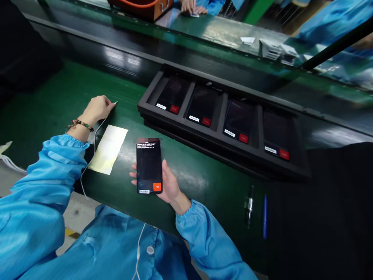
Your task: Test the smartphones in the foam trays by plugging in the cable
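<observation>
My right hand (169, 182) is closed round a black phone (148, 167), its screen facing up with small white text at the top and an orange-red "Fail" box at the lower right. To the left, my left hand (100, 107) pinches the end of a thin white cable (94, 144), whose small tip sticks out past the fingers. The cable runs down beside my wrist and over the table's front edge. Its tip is apart from the phone. Between my hands, a yellowish-white paper (109, 149) lies on the green table (128, 194).
A black foam tray (180, 126) at the right back holds several phones with red boxes and white labels. Two pens, one dark (249, 206) and one blue (265, 216), lie at the right. Beyond the ledge, another person's hands (194, 7) rest near an orange bin (157, 9).
</observation>
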`<move>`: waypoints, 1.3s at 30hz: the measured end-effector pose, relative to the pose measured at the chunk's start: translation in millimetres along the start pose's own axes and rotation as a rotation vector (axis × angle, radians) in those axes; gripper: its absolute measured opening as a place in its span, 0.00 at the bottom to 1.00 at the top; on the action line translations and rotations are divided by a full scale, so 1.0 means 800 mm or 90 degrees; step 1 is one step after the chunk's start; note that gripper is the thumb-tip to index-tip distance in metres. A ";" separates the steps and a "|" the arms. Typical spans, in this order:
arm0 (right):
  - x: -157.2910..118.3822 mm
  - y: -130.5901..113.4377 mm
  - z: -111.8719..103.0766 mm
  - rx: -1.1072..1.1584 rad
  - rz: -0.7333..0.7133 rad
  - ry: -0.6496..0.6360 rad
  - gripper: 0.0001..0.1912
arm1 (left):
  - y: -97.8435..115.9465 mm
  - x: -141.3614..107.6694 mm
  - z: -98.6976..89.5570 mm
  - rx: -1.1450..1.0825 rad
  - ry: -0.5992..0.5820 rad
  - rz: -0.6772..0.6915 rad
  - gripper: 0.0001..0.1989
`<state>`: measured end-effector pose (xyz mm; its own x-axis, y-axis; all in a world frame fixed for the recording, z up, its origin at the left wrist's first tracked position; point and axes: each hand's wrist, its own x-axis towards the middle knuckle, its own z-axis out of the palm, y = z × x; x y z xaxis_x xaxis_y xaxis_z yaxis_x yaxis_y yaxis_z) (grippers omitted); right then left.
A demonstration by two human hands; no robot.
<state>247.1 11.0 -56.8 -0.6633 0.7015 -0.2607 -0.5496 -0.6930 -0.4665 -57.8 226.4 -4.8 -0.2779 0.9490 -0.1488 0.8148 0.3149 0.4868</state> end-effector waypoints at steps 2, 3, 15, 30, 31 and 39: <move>-0.001 0.000 -0.001 -0.005 -0.001 -0.004 0.46 | -0.002 -0.014 -0.007 -0.104 -0.002 0.006 0.12; -0.002 -0.001 -0.001 -0.006 -0.001 -0.004 0.46 | -0.003 -0.023 -0.012 -0.163 -0.008 0.011 0.11; 0.006 0.004 0.002 -0.002 0.012 0.015 0.41 | -0.038 -0.236 -0.084 -0.610 -0.179 -0.099 0.12; 0.004 0.002 0.010 -0.020 0.025 0.120 0.42 | -0.164 -0.194 -0.097 -0.281 0.315 0.036 0.19; 0.004 0.002 0.011 -0.023 0.028 0.128 0.41 | -0.193 -0.222 -0.104 -0.259 0.386 -0.004 0.18; 0.008 0.005 0.016 -0.055 0.041 0.172 0.42 | -0.336 -0.363 -0.011 0.108 0.075 0.072 0.19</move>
<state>234.3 10.4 -49.1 -0.5300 0.6830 -0.5026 -0.4571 -0.7293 -0.5091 -200.3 -134.3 -84.9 -0.2299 0.9732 0.0049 0.9151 0.2145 0.3416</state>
